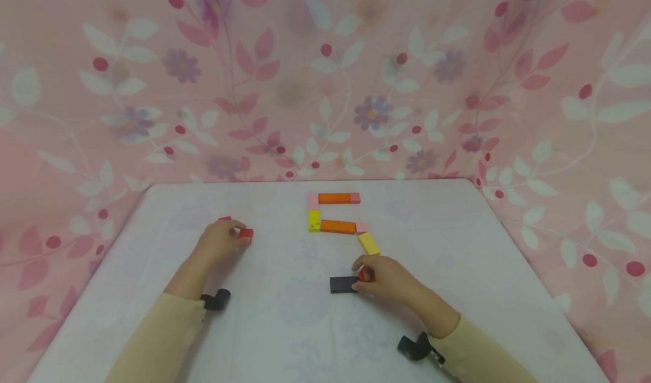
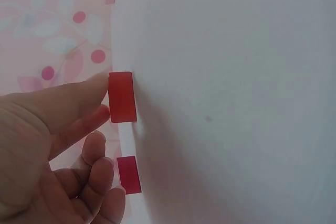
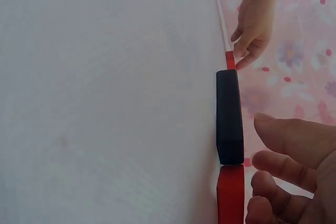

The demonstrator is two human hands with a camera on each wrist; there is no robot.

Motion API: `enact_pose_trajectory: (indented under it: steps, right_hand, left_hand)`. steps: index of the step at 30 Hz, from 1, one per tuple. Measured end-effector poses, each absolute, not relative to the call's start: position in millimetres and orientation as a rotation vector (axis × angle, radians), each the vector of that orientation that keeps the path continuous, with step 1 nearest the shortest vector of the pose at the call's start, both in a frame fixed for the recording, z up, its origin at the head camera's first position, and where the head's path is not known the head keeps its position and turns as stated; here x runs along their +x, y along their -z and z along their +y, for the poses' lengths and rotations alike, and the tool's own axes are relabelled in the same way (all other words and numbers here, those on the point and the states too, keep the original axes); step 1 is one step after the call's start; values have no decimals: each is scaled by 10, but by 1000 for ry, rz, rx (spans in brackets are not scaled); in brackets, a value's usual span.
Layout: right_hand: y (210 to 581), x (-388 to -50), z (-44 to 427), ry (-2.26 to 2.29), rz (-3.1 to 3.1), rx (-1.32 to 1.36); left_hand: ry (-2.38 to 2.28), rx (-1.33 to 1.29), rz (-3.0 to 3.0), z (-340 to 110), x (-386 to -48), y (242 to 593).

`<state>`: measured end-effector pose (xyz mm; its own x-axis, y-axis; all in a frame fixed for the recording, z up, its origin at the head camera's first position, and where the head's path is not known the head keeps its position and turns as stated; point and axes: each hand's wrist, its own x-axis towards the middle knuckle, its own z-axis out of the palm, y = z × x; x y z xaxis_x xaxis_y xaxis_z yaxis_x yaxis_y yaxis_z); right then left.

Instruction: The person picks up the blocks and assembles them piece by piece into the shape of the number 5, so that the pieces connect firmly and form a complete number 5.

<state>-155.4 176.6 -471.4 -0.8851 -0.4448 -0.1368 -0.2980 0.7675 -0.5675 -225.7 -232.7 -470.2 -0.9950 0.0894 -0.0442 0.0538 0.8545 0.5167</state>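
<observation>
On the left of the table, my left hand (image 1: 217,243) pinches a red block (image 1: 246,234) between thumb and forefinger. Just behind that hand lies a crimson block (image 2: 129,174), partly covered by it in the head view. My right hand (image 1: 389,279) hovers around the right end of a black block (image 1: 343,284). Another red block (image 3: 231,195) adjoins the black one and is mostly hidden by my fingers in the head view. In the right wrist view, the loosely bent right fingers (image 3: 283,169) look apart from both blocks.
Behind my right hand runs a row of blocks: a tilted yellow block (image 1: 368,244), orange blocks (image 1: 338,226), pink pieces (image 1: 313,201) and yellow ones (image 1: 313,218). They lie on a white tabletop (image 1: 274,326). Floral cloth (image 1: 295,89) hangs behind the table.
</observation>
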Motion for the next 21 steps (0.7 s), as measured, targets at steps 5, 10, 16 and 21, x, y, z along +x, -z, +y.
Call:
enact_pose_trajectory:
  steps: [5, 10, 16, 21]
  right_hand:
    - [4720, -1567, 1753, 787, 2701, -576]
    - [4723, -1572, 1747, 774, 2701, -617]
    - [4719, -1568, 1741, 749, 2713, -647]
    - [4714, -1564, 1732, 747, 2722, -653]
  left_hand:
    - [-829, 147, 2962, -2379, -2284, 4730]
    - [-820, 177, 2974, -2378, -2268, 4694]
    - [-860, 141, 2924, -2352, -2244, 4656]
    - [-905, 120, 2851, -2312, -2230, 4667]
